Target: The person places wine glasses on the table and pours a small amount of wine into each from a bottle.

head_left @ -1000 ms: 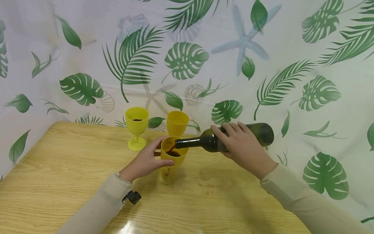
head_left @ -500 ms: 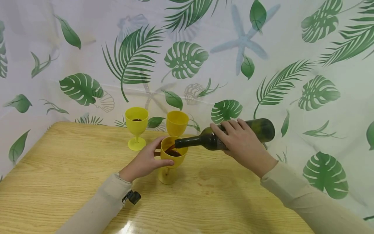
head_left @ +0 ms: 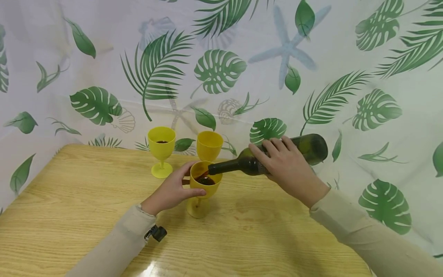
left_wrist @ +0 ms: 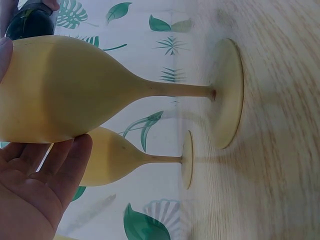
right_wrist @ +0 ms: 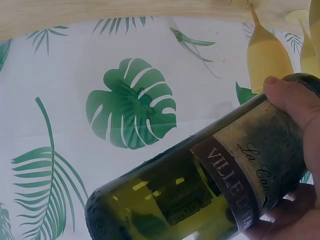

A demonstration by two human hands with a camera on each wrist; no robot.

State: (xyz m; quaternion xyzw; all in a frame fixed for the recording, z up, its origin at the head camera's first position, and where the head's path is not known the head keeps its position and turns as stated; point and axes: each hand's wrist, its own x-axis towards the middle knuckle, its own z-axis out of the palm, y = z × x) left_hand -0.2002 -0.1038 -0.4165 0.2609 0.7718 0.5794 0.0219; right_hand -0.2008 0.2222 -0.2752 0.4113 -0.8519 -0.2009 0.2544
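In the head view my left hand [head_left: 176, 189] grips the bowl of a yellow goblet [head_left: 214, 189], thumb across the near side. The goblet stands upright, its foot on the wooden table, as the left wrist view shows. My right hand [head_left: 288, 167] holds a dark green wine bottle [head_left: 247, 163] round its body, tilted with the neck down to the left. The bottle's mouth is at the goblet's rim, and dark red liquid [head_left: 207, 180] runs from it into the bowl. A printed label [right_wrist: 250, 170] shows in the right wrist view, partly covered by the hand.
A second yellow goblet [head_left: 162, 148] with dark liquid stands back left on the table [head_left: 104, 184]. Another yellow goblet [head_left: 209, 144] is right behind the held one. A white curtain [head_left: 235, 34] printed with leaves hangs along the table's back edge.
The bottle's base has risen, so the bottle slopes more steeply. The dark liquid in the held goblet covers a larger area. My left hand and the goblets keep their places.
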